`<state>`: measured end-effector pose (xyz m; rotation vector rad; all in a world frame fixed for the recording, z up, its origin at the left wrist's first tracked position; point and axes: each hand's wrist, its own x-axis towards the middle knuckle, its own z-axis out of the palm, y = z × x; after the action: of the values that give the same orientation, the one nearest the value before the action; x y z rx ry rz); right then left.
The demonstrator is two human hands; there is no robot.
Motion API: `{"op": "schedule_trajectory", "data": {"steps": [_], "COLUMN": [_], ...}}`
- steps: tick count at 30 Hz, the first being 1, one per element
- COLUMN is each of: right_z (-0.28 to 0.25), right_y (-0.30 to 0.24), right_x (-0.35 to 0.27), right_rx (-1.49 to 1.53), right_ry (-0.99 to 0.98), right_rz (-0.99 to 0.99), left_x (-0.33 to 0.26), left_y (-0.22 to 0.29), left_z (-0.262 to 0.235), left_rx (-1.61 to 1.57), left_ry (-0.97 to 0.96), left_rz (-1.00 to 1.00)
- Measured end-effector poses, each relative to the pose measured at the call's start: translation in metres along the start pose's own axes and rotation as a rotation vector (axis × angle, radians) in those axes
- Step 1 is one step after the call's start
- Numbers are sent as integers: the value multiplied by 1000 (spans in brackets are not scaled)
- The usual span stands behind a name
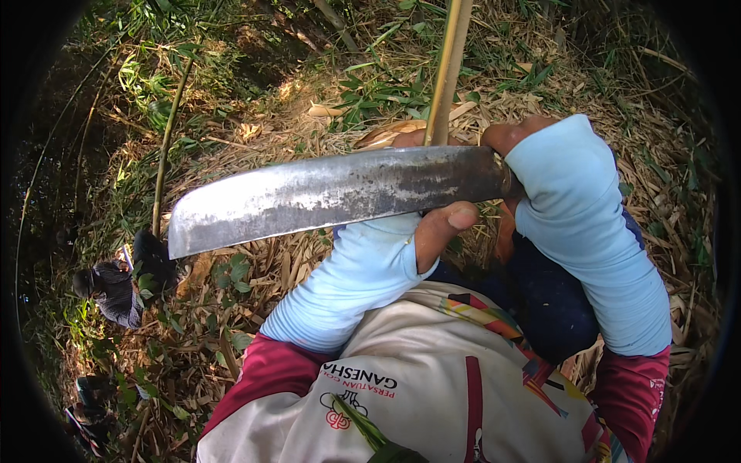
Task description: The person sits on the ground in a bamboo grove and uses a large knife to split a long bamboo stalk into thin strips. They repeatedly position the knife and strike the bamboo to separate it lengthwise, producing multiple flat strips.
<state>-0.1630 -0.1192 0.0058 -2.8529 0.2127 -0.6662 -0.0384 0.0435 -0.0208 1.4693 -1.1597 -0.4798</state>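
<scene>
My right hand, in a light blue sleeve, is closed round the handle end of a machete. Its broad, worn steel blade reaches leftward across the view, and the handle itself is mostly hidden by the fingers. Behind the blade is my left hand, its thumb showing below the lower edge and part of its fingers above. It appears closed on a split bamboo strip that runs away from me toward the top. The blade crosses in front of the strip; whether they touch I cannot tell.
Dry bamboo leaves and green shoots cover the ground. A thin bamboo stem stands at the left. Further left, a person in dark patterned clothing is low to the ground. Dark trousers show under my arms.
</scene>
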Motion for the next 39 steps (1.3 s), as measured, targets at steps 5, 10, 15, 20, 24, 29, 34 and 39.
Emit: {"op": "schedule_trajectory", "data": {"steps": [5,10,15,20,24,29,34,39], "right_z": [2,2,4,3,4,4,4,6], "right_y": [1,0,1,0,0,2,-2,2], "right_x": [1,1,0,1,0,1,0,0], "right_rx": [-39,-38,-48,-49,-45,-103,-83,62], "right_ry": [54,48,83,64,76,70,34,99], "right_rz": [-50,-23,-26,-17,-9,6,62,-14], "left_x": [-1,-4,-4,-3,-3,0,-1,0], "left_y": [1,-3,-11,-12,-11,-5,-7,-13], "left_z": [2,1,4,3,6,7,10,3], "left_rx": [-87,13,99,149,112,154,14,43], "left_ry": [-8,30,93,104,143,126,142,91], "left_rz": [-14,-8,37,73,37,-15,-88,-59]}}
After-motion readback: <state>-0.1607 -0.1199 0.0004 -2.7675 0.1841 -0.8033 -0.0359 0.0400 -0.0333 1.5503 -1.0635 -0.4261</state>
